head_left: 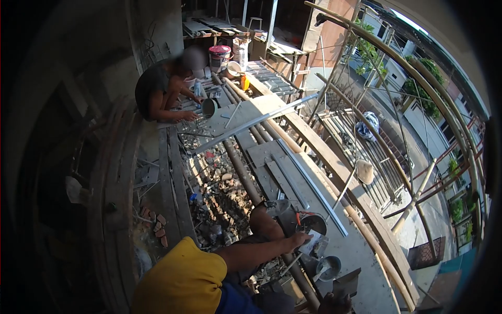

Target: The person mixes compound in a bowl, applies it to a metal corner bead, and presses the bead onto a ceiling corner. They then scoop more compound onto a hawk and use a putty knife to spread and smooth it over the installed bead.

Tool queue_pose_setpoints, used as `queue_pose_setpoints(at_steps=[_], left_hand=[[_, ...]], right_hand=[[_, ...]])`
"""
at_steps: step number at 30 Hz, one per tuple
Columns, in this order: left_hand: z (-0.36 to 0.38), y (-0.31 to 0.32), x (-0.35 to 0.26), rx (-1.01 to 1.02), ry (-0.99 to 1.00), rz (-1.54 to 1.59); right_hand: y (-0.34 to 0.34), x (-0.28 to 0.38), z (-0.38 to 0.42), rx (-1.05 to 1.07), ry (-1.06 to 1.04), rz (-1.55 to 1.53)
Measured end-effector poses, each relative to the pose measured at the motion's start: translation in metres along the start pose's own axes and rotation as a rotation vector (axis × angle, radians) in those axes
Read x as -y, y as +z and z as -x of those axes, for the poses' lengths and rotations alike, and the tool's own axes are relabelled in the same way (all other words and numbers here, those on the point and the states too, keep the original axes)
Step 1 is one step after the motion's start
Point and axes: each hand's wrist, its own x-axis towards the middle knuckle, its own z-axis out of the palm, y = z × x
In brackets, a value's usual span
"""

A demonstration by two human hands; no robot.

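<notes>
My left hand (299,240) reaches out from the yellow sleeve, its fingers closed at the edge of a pale, flat piece (314,244) that I cannot make out clearly. Just beyond it is a black bucket (315,224) with something red-orange at its rim. In deep shadow at the bottom edge, my right hand (334,303) is closed by a dark flat-bladed tool (347,283). Between my hands sits a small grey bucket (328,268) with a light-coloured tool inside.
A co-worker (166,89) crouches at the upper left near a green-grey bucket (209,108). Metal channels (314,188) lie on the boards (361,261). Rubble (225,183) lies below a gap crossed by a pole (241,170). Bamboo scaffolding (413,78) curves along the right.
</notes>
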Motion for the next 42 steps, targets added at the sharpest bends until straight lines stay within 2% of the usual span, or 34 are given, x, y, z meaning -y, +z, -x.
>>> queue_pose_setpoints(at_steps=[2, 3, 5, 6, 8, 15, 18, 20, 21, 23, 26, 27, 28, 29, 32, 33, 34, 36, 37, 40, 41, 42], left_hand=[[-0.008, -0.003, 0.011, 0.002, 0.023, 0.000], [-0.011, -0.004, 0.016, -0.001, 0.048, 0.006], [0.000, -0.002, 0.007, 0.036, 0.023, 0.016], [0.005, -0.002, 0.003, 0.068, 0.003, 0.030], [0.003, -0.002, 0.005, 0.064, 0.005, 0.019], [-0.001, -0.005, 0.012, 0.113, -0.018, -0.005], [0.003, -0.002, 0.013, 0.055, -0.002, 0.040], [-0.012, -0.010, 0.025, 0.097, -0.028, 0.032], [-0.017, -0.013, 0.030, 0.139, -0.055, 0.025], [0.007, -0.007, 0.011, 0.158, -0.050, 0.039], [0.020, -0.004, -0.001, 0.146, -0.036, 0.073], [0.022, -0.004, -0.003, 0.115, -0.026, 0.092], [0.022, -0.006, -0.004, 0.115, -0.022, 0.091], [0.021, -0.010, -0.009, 0.107, 0.023, 0.098], [0.057, -0.019, -0.070, 0.064, 0.139, 0.171], [0.069, -0.028, -0.093, 0.071, 0.239, 0.188], [0.084, -0.036, -0.118, 0.079, 0.338, 0.206], [0.139, -0.047, -0.186, 0.020, 0.551, 0.149], [0.165, -0.053, -0.216, -0.068, 0.708, 0.048], [0.245, -0.074, -0.301, -0.299, 1.149, -0.167], [0.268, -0.091, -0.327, -0.377, 1.279, -0.292], [0.302, -0.085, -0.352, -0.500, 1.499, -0.510]], right_hand=[[-0.020, 0.006, -0.014, 0.492, 0.157, -0.077], [-0.029, 0.009, -0.020, 0.494, 0.165, -0.077], [-0.041, 0.013, -0.029, 0.656, 0.306, -0.204], [-0.030, 0.010, -0.019, 0.657, 0.312, -0.204], [-0.001, 0.003, 0.006, 0.070, 0.048, -0.064], [-0.014, 0.004, 0.001, 0.133, 0.122, -0.072], [-0.033, 0.008, -0.016, 0.206, 0.200, -0.243], [-0.064, 0.019, -0.037, 0.517, 0.332, -0.173], [-0.042, 0.012, -0.020, 0.516, 0.334, -0.173], [0.024, -0.006, 0.023, 0.134, 0.923, -1.427], [0.036, -0.007, 0.034, 0.085, 0.899, -1.250], [0.026, -0.004, 0.029, 0.083, 0.899, -1.251], [0.006, 0.002, 0.016, 0.051, 0.952, -1.387], [-0.004, 0.004, 0.007, 0.012, 0.998, -1.530], [0.012, -0.007, 0.025, -0.032, 0.953, -1.588], [0.036, -0.019, 0.041, 0.076, 0.966, -1.486], [0.033, -0.016, 0.037, 0.060, 0.953, -1.506], [-0.001, -0.004, 0.020, -0.277, 0.143, -0.087], [0.005, -0.005, 0.021, -0.298, 0.146, -0.098], [0.032, -0.009, 0.033, 0.078, 0.719, -1.686], [0.028, -0.008, 0.024, 0.066, 0.703, -1.705], [0.015, -0.006, 0.012, 0.300, 0.534, -1.277]])
